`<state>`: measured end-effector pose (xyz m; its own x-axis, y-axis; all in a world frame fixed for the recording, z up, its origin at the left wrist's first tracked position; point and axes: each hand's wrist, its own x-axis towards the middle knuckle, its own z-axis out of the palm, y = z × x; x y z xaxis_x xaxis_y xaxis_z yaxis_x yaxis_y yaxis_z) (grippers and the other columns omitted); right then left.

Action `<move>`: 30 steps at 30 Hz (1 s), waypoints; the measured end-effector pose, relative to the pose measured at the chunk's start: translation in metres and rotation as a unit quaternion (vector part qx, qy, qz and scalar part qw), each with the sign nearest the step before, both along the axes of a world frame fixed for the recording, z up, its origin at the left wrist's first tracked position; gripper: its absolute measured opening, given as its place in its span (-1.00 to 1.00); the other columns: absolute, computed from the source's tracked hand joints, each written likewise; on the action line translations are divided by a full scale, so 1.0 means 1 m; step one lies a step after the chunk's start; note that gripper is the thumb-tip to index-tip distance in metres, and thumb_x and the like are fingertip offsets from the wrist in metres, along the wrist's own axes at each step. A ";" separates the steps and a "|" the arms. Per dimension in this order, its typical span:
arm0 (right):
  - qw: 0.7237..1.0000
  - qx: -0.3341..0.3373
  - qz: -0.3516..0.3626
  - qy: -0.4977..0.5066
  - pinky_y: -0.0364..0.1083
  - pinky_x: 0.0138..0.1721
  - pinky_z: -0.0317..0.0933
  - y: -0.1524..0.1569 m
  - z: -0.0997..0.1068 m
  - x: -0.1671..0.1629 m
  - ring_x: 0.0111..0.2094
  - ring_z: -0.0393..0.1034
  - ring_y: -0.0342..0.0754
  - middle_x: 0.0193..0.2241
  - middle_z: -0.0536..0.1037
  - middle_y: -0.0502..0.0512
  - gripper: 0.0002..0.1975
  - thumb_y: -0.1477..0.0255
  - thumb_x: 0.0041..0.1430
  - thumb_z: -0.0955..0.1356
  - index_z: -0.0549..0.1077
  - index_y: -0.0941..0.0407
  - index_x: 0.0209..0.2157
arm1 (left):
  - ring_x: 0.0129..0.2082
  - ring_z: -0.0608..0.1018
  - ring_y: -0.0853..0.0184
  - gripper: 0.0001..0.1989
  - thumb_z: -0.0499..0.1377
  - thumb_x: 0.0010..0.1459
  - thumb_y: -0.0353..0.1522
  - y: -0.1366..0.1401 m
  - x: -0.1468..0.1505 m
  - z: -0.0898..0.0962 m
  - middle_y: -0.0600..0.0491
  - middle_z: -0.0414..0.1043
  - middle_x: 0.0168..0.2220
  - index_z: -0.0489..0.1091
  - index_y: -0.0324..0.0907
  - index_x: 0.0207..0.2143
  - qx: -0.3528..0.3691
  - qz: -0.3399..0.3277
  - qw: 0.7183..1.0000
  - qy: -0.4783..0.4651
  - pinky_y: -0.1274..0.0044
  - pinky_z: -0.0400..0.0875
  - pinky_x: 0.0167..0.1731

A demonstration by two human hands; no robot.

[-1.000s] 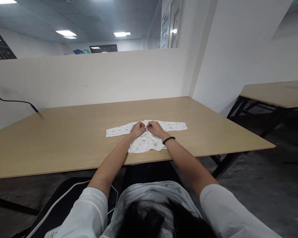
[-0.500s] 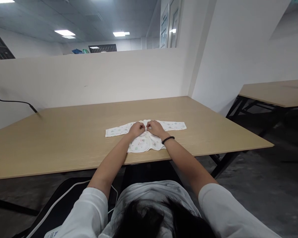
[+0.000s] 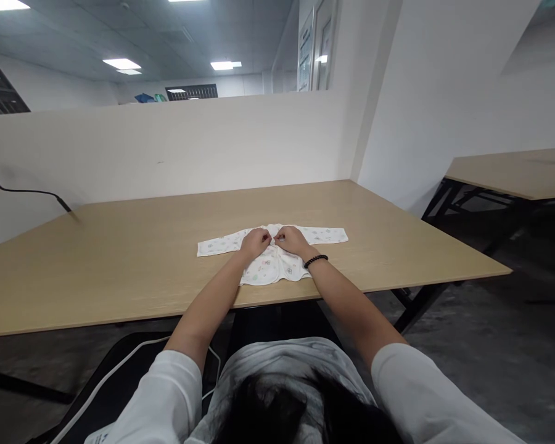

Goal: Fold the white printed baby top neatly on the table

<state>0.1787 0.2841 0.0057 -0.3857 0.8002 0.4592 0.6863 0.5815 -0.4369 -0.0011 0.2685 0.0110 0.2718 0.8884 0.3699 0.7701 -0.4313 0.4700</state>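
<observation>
A small white baby shirt [image 3: 264, 270] with a pale printed pattern lies on the wooden table [image 3: 143, 265], its two long sleeves spread out to the sides. My left hand [image 3: 256, 242] rests on the upper part of its front, fingers pinched together at the centre line. Facing it, my right hand [image 3: 290, 239] pinches the fabric on the other side of that line; a dark beaded bracelet [image 3: 316, 261] is round this wrist. The fingertips nearly meet. Exactly which bit of cloth or fastening they hold is too small to make out.
A white partition [image 3: 203, 148] stands along the table's far edge. A black cable-like stem [image 3: 32, 190] reaches the table's back left corner. Another wooden table [image 3: 513, 172] is off to the right. A white cable [image 3: 115, 373] runs down beside my left arm.
Both hands stay at the shirt's front centre, still pinching, with only a slight shift of the fingers. The whole view has tilted very slightly.
</observation>
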 end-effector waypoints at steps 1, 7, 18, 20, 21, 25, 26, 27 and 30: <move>1.000 0.002 -0.004 -0.003 -0.07 -0.22 0.26 0.000 0.000 0.000 -0.29 0.46 0.04 -0.35 0.61 0.16 -0.94 0.49 -0.01 0.42 0.59 0.11 -0.45 | -0.23 0.49 0.18 -0.92 0.18 0.08 -0.41 0.000 0.000 0.000 -0.02 0.49 -0.39 0.46 -0.11 -0.46 -0.001 0.004 1.000 0.000 0.46 0.32 -0.22; 1.000 0.011 -0.001 -0.026 -0.12 -0.30 0.21 -0.002 0.002 0.001 -0.34 0.43 0.00 -0.43 0.59 0.12 -0.95 0.46 -0.02 0.41 0.56 0.09 -0.50 | -0.30 0.51 0.20 -0.92 0.19 0.05 -0.41 0.000 0.001 0.000 0.01 0.51 -0.41 0.45 -0.12 -0.49 -0.016 0.018 1.000 -0.013 0.48 0.30 -0.29; 0.996 0.003 0.072 -0.055 -0.13 -0.23 0.19 -0.009 0.006 0.005 -0.28 0.39 -0.03 -0.33 0.54 0.08 -0.83 0.43 0.08 0.36 0.57 0.09 -0.28 | -0.39 0.49 0.26 -0.90 0.22 0.05 -0.30 0.005 0.002 -0.006 0.09 0.52 -0.46 0.41 -0.10 -0.50 -0.054 0.088 0.993 -0.052 0.52 0.22 -0.41; 0.996 -0.005 0.075 -0.057 -0.12 -0.22 0.18 -0.009 0.006 0.006 -0.28 0.38 -0.04 -0.32 0.52 0.08 -0.82 0.41 0.10 0.35 0.57 0.09 -0.26 | -0.39 0.49 0.26 -0.88 0.23 0.04 -0.28 0.006 0.003 -0.005 0.09 0.51 -0.47 0.41 -0.10 -0.50 -0.062 0.098 0.992 -0.053 0.52 0.22 -0.40; 0.996 -0.010 0.075 -0.054 -0.13 -0.22 0.18 -0.009 0.006 0.006 -0.28 0.38 -0.04 -0.31 0.52 0.08 -0.81 0.40 0.11 0.35 0.58 0.09 -0.25 | -0.39 0.49 0.26 -0.88 0.23 0.04 -0.27 0.007 0.003 -0.005 0.09 0.51 -0.47 0.41 -0.10 -0.50 -0.065 0.103 0.991 -0.053 0.52 0.22 -0.40; 0.995 -0.030 0.086 -0.047 -0.13 -0.18 0.19 -0.009 0.006 0.008 -0.27 0.38 -0.05 -0.27 0.50 0.08 -0.75 0.36 0.16 0.34 0.59 0.07 -0.17 | -0.39 0.49 0.24 -0.84 0.22 0.05 -0.25 0.011 0.003 -0.004 0.07 0.48 -0.50 0.40 -0.11 -0.51 -0.076 0.123 0.988 -0.051 0.51 0.21 -0.40; 0.994 -0.035 0.089 -0.050 -0.13 -0.17 0.18 -0.008 0.006 0.008 -0.26 0.38 -0.05 -0.26 0.50 0.08 -0.74 0.35 0.16 0.34 0.59 0.06 -0.14 | -0.39 0.50 0.24 -0.83 0.21 0.06 -0.24 0.012 0.002 -0.004 0.07 0.48 -0.51 0.40 -0.12 -0.51 -0.077 0.127 0.988 -0.049 0.51 0.22 -0.40; 0.994 -0.039 0.089 -0.054 -0.14 -0.16 0.18 -0.008 0.005 0.009 -0.25 0.38 -0.06 -0.26 0.50 0.08 -0.72 0.34 0.17 0.34 0.59 0.05 -0.12 | -0.38 0.50 0.24 -0.82 0.21 0.06 -0.23 0.012 0.002 -0.004 0.07 0.48 -0.50 0.39 -0.12 -0.50 -0.077 0.129 0.987 -0.047 0.51 0.22 -0.40; 0.994 -0.047 0.077 -0.066 -0.14 -0.13 0.18 -0.007 0.004 0.009 -0.22 0.37 -0.06 -0.24 0.50 0.09 -0.71 0.33 0.16 0.33 0.59 0.06 -0.12 | -0.36 0.51 0.26 -0.83 0.19 0.09 -0.22 0.011 0.000 -0.004 0.07 0.51 -0.45 0.40 -0.12 -0.45 -0.071 0.123 0.989 -0.038 0.52 0.25 -0.39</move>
<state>0.1877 0.2774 0.0101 -0.5584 0.7647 0.3217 0.6480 0.6442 -0.4064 -0.0012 0.2799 0.0068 0.0165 0.9689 0.2468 0.8040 -0.1596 0.5728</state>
